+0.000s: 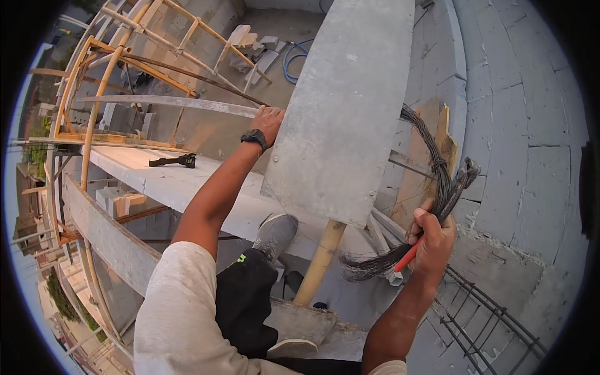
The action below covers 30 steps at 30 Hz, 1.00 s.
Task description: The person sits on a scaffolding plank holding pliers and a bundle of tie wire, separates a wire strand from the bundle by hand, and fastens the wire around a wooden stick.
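Note:
My left hand (270, 125), with a black watch at its wrist, is closed on the left edge of a long grey scaffold plank (344, 106). Its fingertips are partly hidden at that edge. On the plank's other side, my right hand (432, 240) is wrapped round a bundle of dark tie wire (431, 147) together with pincers (465, 175). The pincers' jaws point up and away, and a red handle (409, 257) sticks out below my fist. The wire's loose ends fan out to the lower left.
Yellow scaffold tubes (103, 119) stand at left. A black strap-like object (173, 160) lies on the pale block wall top (156, 172). My shoe (275, 234) is near a bamboo pole (322, 262). A rebar cage (487, 312) lies lower right, beside a block wall (531, 156). A blue hose (290, 65) lies below.

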Each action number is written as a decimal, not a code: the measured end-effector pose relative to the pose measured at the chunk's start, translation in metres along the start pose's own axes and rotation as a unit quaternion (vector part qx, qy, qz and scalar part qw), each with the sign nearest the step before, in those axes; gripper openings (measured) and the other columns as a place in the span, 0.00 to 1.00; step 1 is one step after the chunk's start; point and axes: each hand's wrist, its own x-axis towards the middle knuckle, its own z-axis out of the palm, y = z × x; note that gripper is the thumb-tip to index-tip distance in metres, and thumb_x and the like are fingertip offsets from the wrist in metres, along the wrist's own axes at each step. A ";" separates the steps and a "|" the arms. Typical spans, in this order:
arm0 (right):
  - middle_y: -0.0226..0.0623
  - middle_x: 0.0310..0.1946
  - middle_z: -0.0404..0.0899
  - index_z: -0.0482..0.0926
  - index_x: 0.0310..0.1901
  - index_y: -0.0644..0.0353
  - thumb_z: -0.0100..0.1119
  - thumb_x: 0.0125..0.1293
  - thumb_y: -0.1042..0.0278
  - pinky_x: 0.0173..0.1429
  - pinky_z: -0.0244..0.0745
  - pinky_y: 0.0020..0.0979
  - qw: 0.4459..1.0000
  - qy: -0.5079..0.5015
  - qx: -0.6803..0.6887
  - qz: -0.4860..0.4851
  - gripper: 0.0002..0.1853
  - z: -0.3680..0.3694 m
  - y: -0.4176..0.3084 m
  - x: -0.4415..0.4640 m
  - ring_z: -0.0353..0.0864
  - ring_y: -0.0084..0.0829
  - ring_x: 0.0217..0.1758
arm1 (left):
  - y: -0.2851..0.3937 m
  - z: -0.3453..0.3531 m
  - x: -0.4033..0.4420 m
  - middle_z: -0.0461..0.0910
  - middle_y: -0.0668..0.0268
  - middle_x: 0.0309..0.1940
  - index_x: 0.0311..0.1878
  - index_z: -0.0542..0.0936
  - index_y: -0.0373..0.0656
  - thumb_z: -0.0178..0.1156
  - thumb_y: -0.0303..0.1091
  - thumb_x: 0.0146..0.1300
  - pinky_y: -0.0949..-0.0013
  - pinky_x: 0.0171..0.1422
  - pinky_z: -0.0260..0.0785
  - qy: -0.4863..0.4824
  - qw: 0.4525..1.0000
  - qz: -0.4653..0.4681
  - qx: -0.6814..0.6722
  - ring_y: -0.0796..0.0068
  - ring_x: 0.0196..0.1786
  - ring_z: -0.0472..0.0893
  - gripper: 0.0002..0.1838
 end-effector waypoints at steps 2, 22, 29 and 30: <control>0.29 0.16 0.68 0.73 0.33 0.63 0.60 0.54 0.68 0.20 0.60 0.22 1.000 -0.017 -0.004 -0.003 0.09 -0.012 -0.021 -0.016 0.64 0.19 0.14 | 0.006 -0.001 -0.016 0.73 0.55 0.56 0.57 0.74 0.43 0.53 0.38 0.63 0.53 0.68 0.58 0.125 0.992 0.006 -0.033 0.56 0.63 0.70 0.20; 0.31 0.19 0.70 0.75 0.43 0.69 0.58 0.58 0.69 0.19 0.63 0.22 0.991 0.080 0.093 -0.046 0.14 -0.094 -0.017 -0.045 0.66 0.20 0.15 | 0.030 0.005 -0.014 0.77 0.60 0.58 0.66 0.70 0.43 0.52 0.65 0.65 0.61 0.60 0.73 -0.094 0.384 -0.264 -0.880 0.64 0.55 0.79 0.38; 0.31 0.18 0.69 0.74 0.43 0.68 0.58 0.56 0.69 0.19 0.63 0.22 0.990 0.094 0.091 -0.056 0.14 -0.088 -0.021 -0.049 0.65 0.20 0.14 | 0.062 0.015 -0.011 0.79 0.58 0.53 0.63 0.71 0.39 0.59 0.60 0.62 0.60 0.58 0.74 -0.093 0.416 -0.287 -0.858 0.62 0.52 0.80 0.37; 0.31 0.18 0.69 0.74 0.42 0.68 0.58 0.56 0.69 0.18 0.63 0.22 0.990 0.096 0.085 -0.056 0.14 -0.089 -0.022 -0.051 0.65 0.20 0.14 | 0.068 0.014 -0.008 0.79 0.58 0.53 0.63 0.71 0.39 0.59 0.60 0.62 0.60 0.58 0.74 -0.088 0.418 -0.278 -0.860 0.62 0.52 0.80 0.37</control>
